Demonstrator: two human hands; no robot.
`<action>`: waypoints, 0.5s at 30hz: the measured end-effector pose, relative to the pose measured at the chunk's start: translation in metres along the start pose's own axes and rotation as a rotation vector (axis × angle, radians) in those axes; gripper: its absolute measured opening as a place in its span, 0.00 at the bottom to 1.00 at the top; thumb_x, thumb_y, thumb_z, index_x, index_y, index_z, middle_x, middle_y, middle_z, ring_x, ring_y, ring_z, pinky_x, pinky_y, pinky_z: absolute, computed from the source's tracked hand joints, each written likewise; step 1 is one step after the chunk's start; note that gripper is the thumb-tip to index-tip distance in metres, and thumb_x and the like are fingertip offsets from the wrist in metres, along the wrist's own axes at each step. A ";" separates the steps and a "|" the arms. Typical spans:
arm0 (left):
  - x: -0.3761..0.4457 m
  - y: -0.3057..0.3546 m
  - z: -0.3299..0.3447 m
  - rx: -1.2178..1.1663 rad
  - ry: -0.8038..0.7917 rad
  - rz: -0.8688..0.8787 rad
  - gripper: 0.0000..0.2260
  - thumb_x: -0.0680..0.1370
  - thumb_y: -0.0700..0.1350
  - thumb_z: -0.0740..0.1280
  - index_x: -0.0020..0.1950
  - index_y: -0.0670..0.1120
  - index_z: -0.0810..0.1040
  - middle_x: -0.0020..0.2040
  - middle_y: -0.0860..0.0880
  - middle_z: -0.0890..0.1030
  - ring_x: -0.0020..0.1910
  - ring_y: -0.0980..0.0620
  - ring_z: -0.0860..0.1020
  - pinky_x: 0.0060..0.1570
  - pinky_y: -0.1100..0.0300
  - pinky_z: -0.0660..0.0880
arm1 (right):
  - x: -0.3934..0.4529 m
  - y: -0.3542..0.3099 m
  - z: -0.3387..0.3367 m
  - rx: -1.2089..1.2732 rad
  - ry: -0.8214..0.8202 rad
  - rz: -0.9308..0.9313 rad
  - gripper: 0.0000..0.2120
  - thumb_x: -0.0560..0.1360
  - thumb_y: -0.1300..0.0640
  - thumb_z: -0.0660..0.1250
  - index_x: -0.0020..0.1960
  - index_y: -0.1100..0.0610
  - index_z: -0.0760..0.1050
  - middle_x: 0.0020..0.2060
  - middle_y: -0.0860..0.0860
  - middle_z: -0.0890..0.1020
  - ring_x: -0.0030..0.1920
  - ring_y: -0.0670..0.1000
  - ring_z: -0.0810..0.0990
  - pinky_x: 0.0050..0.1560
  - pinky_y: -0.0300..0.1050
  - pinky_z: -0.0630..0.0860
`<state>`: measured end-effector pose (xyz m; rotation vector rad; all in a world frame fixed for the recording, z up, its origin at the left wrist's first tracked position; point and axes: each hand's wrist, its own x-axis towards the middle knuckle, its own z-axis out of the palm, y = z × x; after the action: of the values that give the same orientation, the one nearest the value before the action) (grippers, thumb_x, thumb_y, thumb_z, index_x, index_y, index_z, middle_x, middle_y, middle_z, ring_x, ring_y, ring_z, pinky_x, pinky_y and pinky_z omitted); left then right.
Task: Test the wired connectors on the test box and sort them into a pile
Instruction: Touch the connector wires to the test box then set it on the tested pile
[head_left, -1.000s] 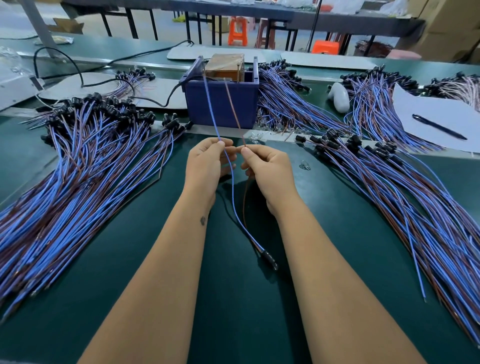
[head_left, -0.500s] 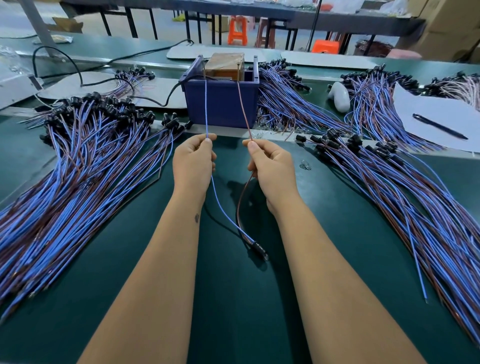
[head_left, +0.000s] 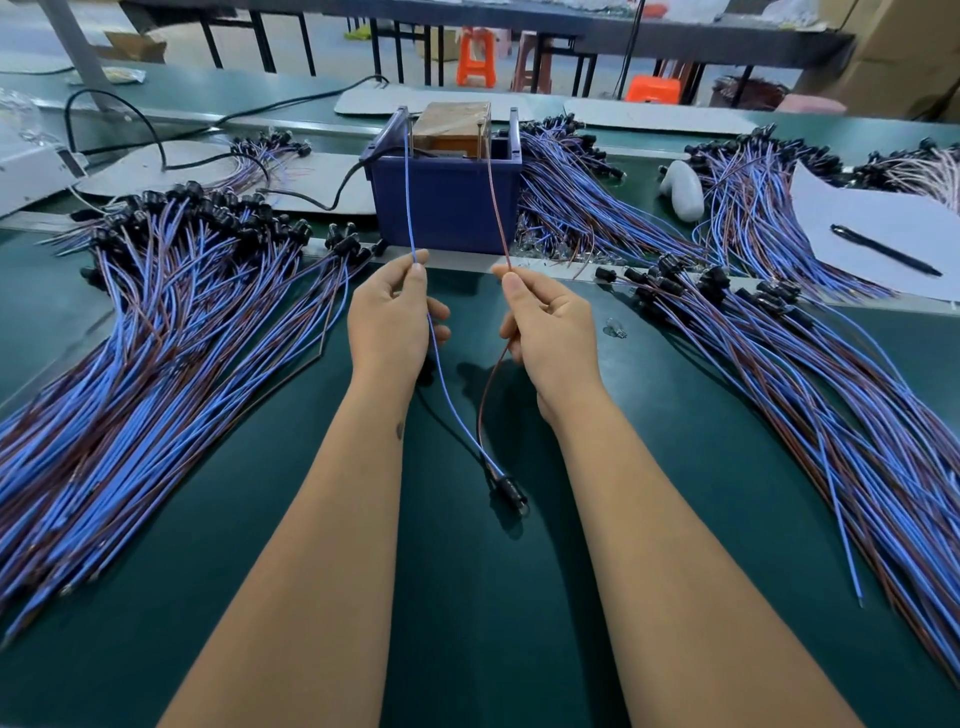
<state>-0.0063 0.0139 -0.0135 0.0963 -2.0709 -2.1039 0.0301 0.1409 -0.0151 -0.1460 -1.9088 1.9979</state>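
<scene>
Item under test: one wired connector, its black plug (head_left: 511, 491) lying on the near green mat between my forearms; my left hand (head_left: 389, 317) pinches its blue wire (head_left: 410, 208) and my right hand (head_left: 545, 327) pinches its brown wire (head_left: 497, 208), spread apart so each free end reaches a separate contact, as I judge it. Container: blue test box (head_left: 447, 202), far centre, holding a tan block (head_left: 452, 127). Connector piles lie left (head_left: 156, 322) and right (head_left: 810, 389).
</scene>
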 end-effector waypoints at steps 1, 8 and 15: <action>0.000 -0.001 0.001 0.008 -0.003 0.006 0.10 0.84 0.47 0.60 0.59 0.53 0.80 0.26 0.54 0.76 0.25 0.57 0.74 0.29 0.64 0.74 | 0.000 0.000 -0.001 0.001 0.001 0.005 0.09 0.81 0.56 0.63 0.56 0.52 0.81 0.25 0.47 0.73 0.24 0.44 0.68 0.28 0.35 0.68; 0.005 -0.003 0.001 0.027 0.030 -0.034 0.12 0.81 0.42 0.56 0.53 0.51 0.79 0.25 0.57 0.65 0.24 0.56 0.62 0.29 0.59 0.63 | 0.001 0.000 -0.002 -0.020 0.001 0.059 0.14 0.82 0.60 0.58 0.62 0.55 0.79 0.29 0.50 0.74 0.24 0.44 0.70 0.27 0.33 0.69; 0.004 0.000 0.000 -0.057 0.050 -0.044 0.16 0.78 0.36 0.53 0.53 0.49 0.78 0.27 0.55 0.66 0.24 0.57 0.62 0.25 0.62 0.61 | 0.002 0.001 -0.002 -0.034 0.012 0.056 0.13 0.81 0.61 0.60 0.63 0.55 0.79 0.30 0.50 0.73 0.26 0.40 0.70 0.28 0.33 0.70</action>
<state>-0.0106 0.0131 -0.0135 0.1860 -1.9973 -2.1614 0.0291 0.1437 -0.0163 -0.2228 -1.9524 1.9960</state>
